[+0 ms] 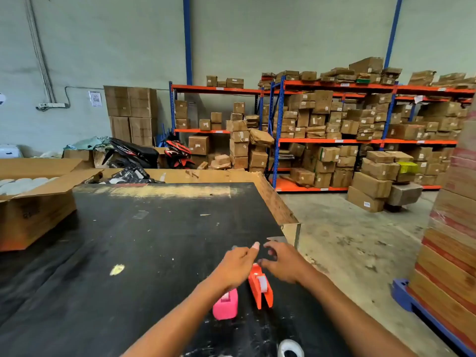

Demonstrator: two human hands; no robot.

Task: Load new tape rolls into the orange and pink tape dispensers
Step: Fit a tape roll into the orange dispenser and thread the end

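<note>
The orange tape dispenser (pixel 261 288) lies on the black table top (pixel 144 253) near its right edge, with a pale tape roll showing in its slot. The pink tape dispenser (pixel 225 304) sits just left of it, partly under my left forearm. My left hand (pixel 238 261) hovers over the orange dispenser's far end with thumb and fingers pinched together; nothing shows between them. My right hand (pixel 283 261) is beside it, to the right of the dispenser's tip, with its fingers curled and apart and nothing in them. Both hands are blurred.
A clear tape roll (pixel 291 349) lies at the table's near edge. An open cardboard box (pixel 38 204) of white rolls stands at the left. The table's right edge (pixel 283 212) drops to a concrete floor. A stacked pallet (pixel 453 240) is on the right, with shelves of boxes behind.
</note>
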